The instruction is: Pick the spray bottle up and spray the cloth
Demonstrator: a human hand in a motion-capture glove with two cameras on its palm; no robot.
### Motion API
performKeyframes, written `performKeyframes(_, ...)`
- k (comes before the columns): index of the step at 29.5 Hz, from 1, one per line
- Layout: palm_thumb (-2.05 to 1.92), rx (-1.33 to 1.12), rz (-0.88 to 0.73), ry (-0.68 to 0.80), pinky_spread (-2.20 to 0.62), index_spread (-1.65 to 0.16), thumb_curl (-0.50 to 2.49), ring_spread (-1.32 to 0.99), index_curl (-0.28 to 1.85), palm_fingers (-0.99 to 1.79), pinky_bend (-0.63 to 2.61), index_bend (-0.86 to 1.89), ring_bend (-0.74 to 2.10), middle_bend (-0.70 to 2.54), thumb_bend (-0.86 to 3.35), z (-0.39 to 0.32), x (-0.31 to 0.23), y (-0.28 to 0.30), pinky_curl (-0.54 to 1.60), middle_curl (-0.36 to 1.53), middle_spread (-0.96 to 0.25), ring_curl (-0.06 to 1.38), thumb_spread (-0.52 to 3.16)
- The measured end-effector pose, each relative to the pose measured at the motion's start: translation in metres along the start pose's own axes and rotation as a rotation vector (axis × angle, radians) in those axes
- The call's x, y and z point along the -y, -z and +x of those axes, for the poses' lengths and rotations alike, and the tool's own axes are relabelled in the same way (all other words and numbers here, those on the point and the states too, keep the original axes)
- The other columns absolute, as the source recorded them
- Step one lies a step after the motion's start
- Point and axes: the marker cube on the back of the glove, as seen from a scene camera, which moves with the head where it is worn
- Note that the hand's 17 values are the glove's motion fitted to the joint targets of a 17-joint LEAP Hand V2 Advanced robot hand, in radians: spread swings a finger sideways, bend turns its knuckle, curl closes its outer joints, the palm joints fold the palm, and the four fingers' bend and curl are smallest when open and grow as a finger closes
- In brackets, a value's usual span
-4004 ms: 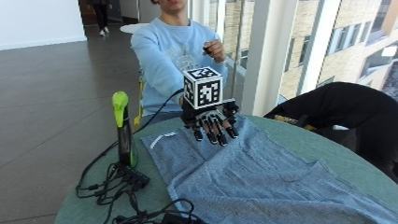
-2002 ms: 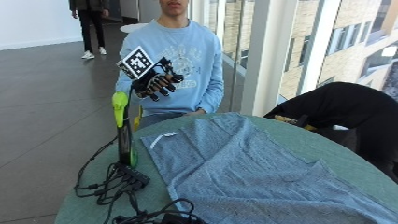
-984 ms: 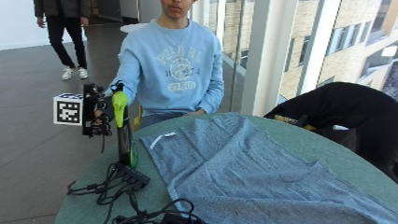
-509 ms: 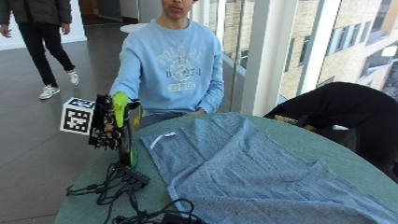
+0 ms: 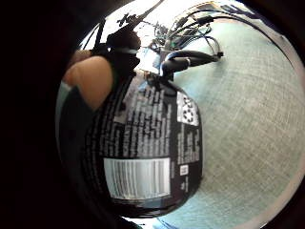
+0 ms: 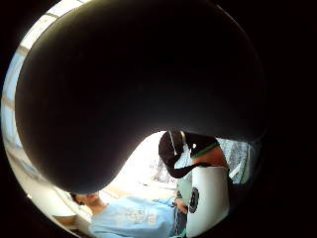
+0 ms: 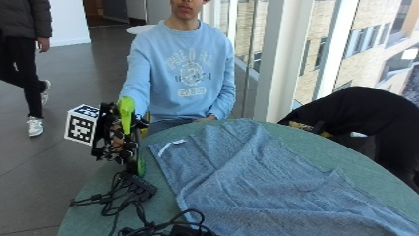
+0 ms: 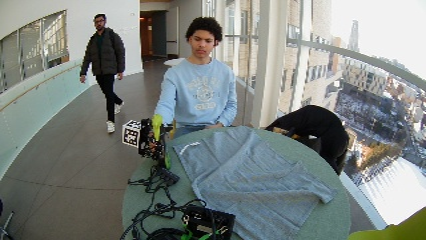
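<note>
The desk (image 7: 367, 172) is round, and the cloth (image 7: 262, 182) lies spread flat over most of it, open to the spray. The bottle (image 7: 129, 132) stands upright at the desk's edge beside the cloth's corner, green head up, so I can take it by the body. My hand (image 7: 111, 135) is wrapped round that body, fingers curled on it, ready, I judge, to lift.

Person wears a light blue crew-neck sweatshirt (image 7: 187, 69) with a pale printed chest emblem. Right grip (image 7: 114, 135) wears a black strapped glove.
</note>
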Motion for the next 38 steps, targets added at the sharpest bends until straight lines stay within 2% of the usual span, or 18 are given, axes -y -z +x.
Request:
performKeyframes(6,0.89,-0.058,0.075,0.041,0.23,-0.32,0.41,-0.09,0.23,0.90,0.15,0.23,0.49,0.49,0.06,0.001,0.001,0.003,0.30,0.44,-0.10,0.34,1.01)
performKeyframes(13,0.92,-0.118,0.036,0.060,0.21,-0.28,0.43,-0.10,0.31,1.07,0.13,0.27,0.49,0.46,0.02,-0.015,0.001,0.011,0.28,0.44,-0.10,0.36,0.98)
performKeyframes(21,0.91,-0.191,-0.134,0.080,0.17,-0.26,0.46,-0.11,0.36,1.12,0.15,0.22,0.48,0.45,-0.02,-0.050,0.000,0.000,0.28,0.44,-0.10,0.37,0.97)
performKeyframes(31,0.86,-0.323,-0.479,-0.028,0.14,-0.25,0.46,-0.10,0.40,1.15,0.15,0.18,0.47,0.44,-0.03,-0.090,-0.007,-0.063,0.27,0.45,-0.10,0.38,1.00)
performKeyframes(38,0.84,-0.433,-0.571,-0.073,0.13,-0.24,0.45,-0.09,0.42,1.16,0.16,0.18,0.48,0.44,-0.02,-0.107,-0.002,-0.092,0.27,0.45,-0.09,0.38,1.02)
